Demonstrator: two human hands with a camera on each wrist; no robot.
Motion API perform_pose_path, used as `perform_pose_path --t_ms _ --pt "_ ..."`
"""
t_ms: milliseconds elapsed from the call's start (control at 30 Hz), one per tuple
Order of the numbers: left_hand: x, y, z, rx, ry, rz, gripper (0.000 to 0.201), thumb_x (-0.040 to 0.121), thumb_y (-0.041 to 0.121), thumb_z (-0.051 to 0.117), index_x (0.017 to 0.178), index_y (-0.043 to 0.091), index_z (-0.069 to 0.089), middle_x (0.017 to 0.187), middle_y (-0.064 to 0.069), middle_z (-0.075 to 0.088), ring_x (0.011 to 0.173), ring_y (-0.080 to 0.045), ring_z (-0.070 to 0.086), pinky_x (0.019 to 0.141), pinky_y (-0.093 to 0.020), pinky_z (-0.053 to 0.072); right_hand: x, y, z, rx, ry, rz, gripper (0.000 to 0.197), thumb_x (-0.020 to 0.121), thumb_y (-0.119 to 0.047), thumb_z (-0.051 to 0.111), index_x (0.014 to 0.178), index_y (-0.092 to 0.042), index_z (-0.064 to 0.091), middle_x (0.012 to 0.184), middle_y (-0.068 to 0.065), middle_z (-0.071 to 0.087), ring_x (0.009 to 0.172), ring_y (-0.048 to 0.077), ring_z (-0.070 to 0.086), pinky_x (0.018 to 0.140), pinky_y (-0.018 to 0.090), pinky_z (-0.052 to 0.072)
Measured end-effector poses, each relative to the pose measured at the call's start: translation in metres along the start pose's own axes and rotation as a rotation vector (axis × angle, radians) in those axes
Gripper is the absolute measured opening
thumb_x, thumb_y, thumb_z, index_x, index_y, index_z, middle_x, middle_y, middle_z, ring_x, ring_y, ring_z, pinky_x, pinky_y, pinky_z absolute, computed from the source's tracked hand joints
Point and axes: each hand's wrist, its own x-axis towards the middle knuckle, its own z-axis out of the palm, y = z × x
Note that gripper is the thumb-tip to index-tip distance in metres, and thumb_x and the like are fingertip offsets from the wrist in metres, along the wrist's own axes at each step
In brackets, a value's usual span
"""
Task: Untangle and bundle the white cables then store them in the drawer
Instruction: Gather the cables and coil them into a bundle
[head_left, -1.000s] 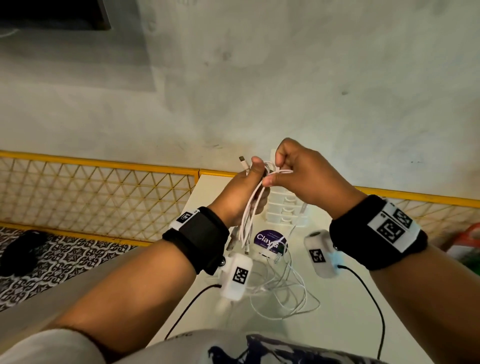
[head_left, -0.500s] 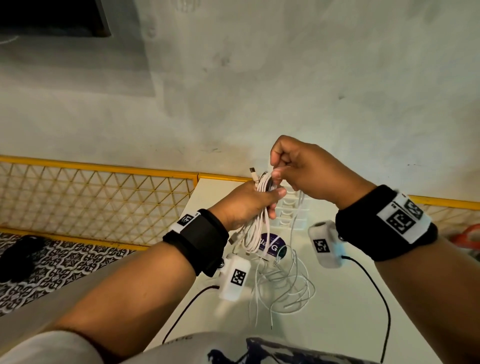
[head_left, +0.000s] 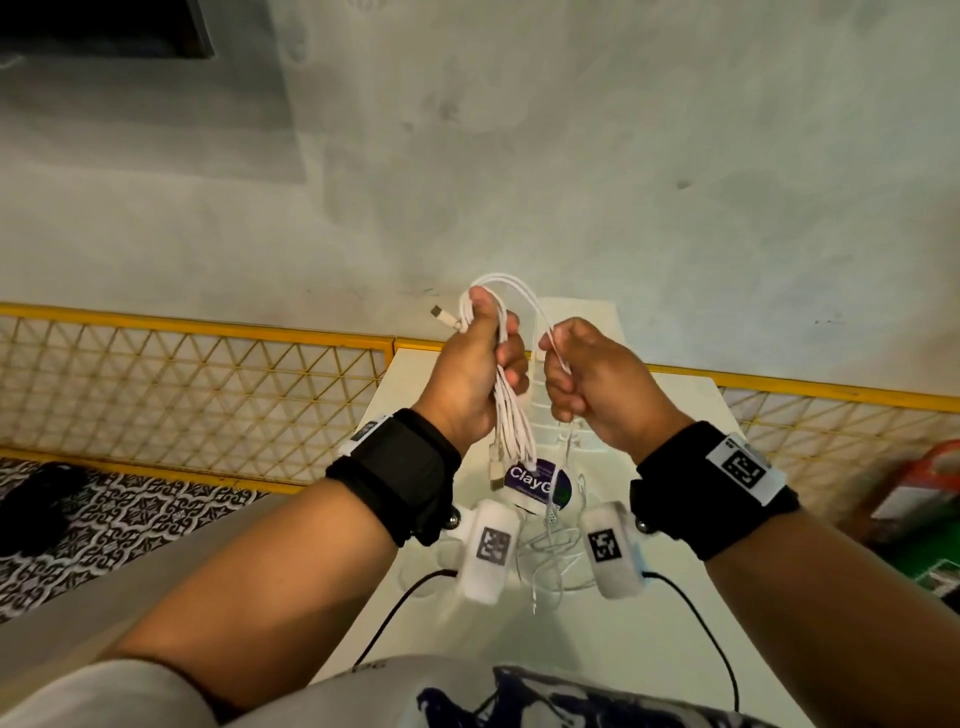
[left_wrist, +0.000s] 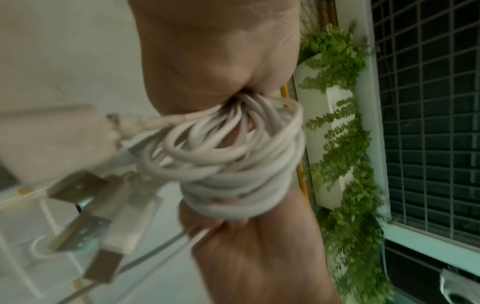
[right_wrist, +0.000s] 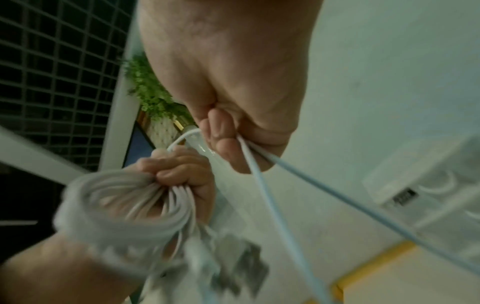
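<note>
My left hand (head_left: 480, 369) grips a bundle of folded white cables (head_left: 511, 423) held up above the white table (head_left: 670, 649). USB plugs (head_left: 496, 475) hang from the bundle's lower end and one small plug (head_left: 441, 313) sticks out at the top left. In the left wrist view the looped white cables (left_wrist: 233, 164) bulge out of my fist beside blurred USB plugs (left_wrist: 85, 228). My right hand (head_left: 582, 384) grips a loose cable strand (head_left: 530, 301) that arcs over from the bundle. In the right wrist view that strand (right_wrist: 262, 185) runs through my curled fingers (right_wrist: 221, 131).
More loose white cable (head_left: 550, 551) lies on the table beneath my wrists, next to a round purple-labelled tub (head_left: 540, 483). A white drawer unit (head_left: 576, 332) stands at the table's far end against the wall. A yellow mesh fence (head_left: 197, 395) runs left and right.
Both hands have risen and drawn apart. My right hand has come down beside the left, pulling a strand over the top of the bundle into an arc.
</note>
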Motion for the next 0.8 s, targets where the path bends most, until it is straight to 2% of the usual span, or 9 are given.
perform_pose_path --t_ms 67,133,200,267,333,433,533,700,800 --pt "0.004 0.005 -0.003 -0.05 0.107 0.041 0.05 0.093 0.061 0.033 0.072 0.018 0.047 0.049 0.006 0.036 0.044 -0.01 0.038 0.046 -0.022 0.035 -0.003 0.012 0.002 0.024 -0.037 0.075 0.032 0.1 -0.031 0.036 0.078 -0.013 0.051 0.051 0.002 0.035 0.037 0.015 0.026 0.048 0.029 0.028" --pt "0.005 0.008 -0.006 -0.06 0.167 0.062 0.05 0.094 0.057 0.035 0.072 0.016 0.051 0.056 0.004 0.053 0.056 -0.012 0.054 0.054 -0.025 0.047 -0.006 0.018 0.008 -0.043 -0.085 0.148 0.044 0.097 -0.043 0.039 0.066 -0.015 0.052 0.048 0.003 0.035 0.036 0.016 0.028 0.046 0.028 0.032" --pt "0.004 0.009 -0.005 -0.082 0.125 0.034 0.054 0.096 0.056 0.029 0.081 0.012 0.058 0.083 -0.004 0.07 0.085 -0.018 0.068 0.076 -0.033 0.055 -0.008 0.018 0.015 -0.131 -0.094 0.225 0.054 0.093 -0.055 0.041 0.057 -0.016 0.051 0.044 0.004 0.033 0.035 0.017 0.028 0.043 0.026 0.035" --pt "0.001 0.008 -0.002 -0.119 0.075 0.01 0.058 0.096 0.056 0.024 0.089 0.01 0.058 0.096 -0.01 0.071 0.1 -0.027 0.067 0.094 -0.043 0.049 -0.01 0.015 0.018 -0.191 -0.081 0.298 0.057 0.091 -0.058 0.041 0.054 -0.015 0.048 0.042 0.003 0.031 0.035 0.017 0.024 0.042 0.024 0.033" --pt "0.0 0.008 0.0 -0.167 0.092 0.023 0.057 0.096 0.056 0.027 0.087 0.008 0.055 0.076 -0.01 0.068 0.081 -0.027 0.07 0.089 -0.047 0.052 -0.011 0.017 0.018 -0.22 -0.091 0.35 0.053 0.093 -0.049 0.039 0.055 -0.013 0.042 0.04 0.001 0.028 0.034 0.016 0.021 0.045 0.026 0.028" --pt "0.0 0.009 0.0 -0.186 0.15 0.031 0.051 0.093 0.059 0.034 0.076 0.013 0.05 0.059 -0.003 0.047 0.051 -0.018 0.055 0.063 -0.038 0.057 -0.013 0.022 0.017 -0.2 -0.128 0.356 0.053 0.095 -0.046 0.035 0.055 -0.013 0.041 0.041 -0.001 0.027 0.031 0.013 0.022 0.045 0.027 0.025" --pt "0.004 0.012 -0.004 -0.171 0.236 0.078 0.042 0.094 0.056 0.038 0.082 0.018 0.052 0.055 0.002 0.041 0.044 -0.013 0.043 0.049 -0.024 0.044 -0.016 0.028 0.017 -0.169 -0.164 0.32 0.061 0.092 -0.062 0.029 0.061 -0.013 0.047 0.046 0.001 0.028 0.034 0.013 0.023 0.038 0.021 0.028" --pt "0.021 0.035 -0.017 -0.278 0.428 0.206 0.036 0.095 0.052 0.042 0.081 0.02 0.05 0.053 0.005 0.039 0.044 -0.01 0.035 0.043 -0.019 0.033 -0.028 0.055 -0.002 -0.086 -0.28 0.179 0.03 0.102 -0.02 0.031 0.08 -0.006 0.045 0.053 0.004 0.032 0.043 0.014 0.027 0.045 0.029 0.022" --pt "0.027 0.048 -0.032 -0.279 0.536 0.293 0.035 0.095 0.052 0.042 0.081 0.02 0.047 0.056 0.004 0.037 0.042 -0.011 0.035 0.042 -0.019 0.034 -0.031 0.069 -0.016 -0.143 -0.288 0.24 0.025 0.101 -0.01 0.032 0.079 -0.006 0.044 0.05 -0.009 0.044 0.042 0.01 0.031 0.045 0.026 0.025"
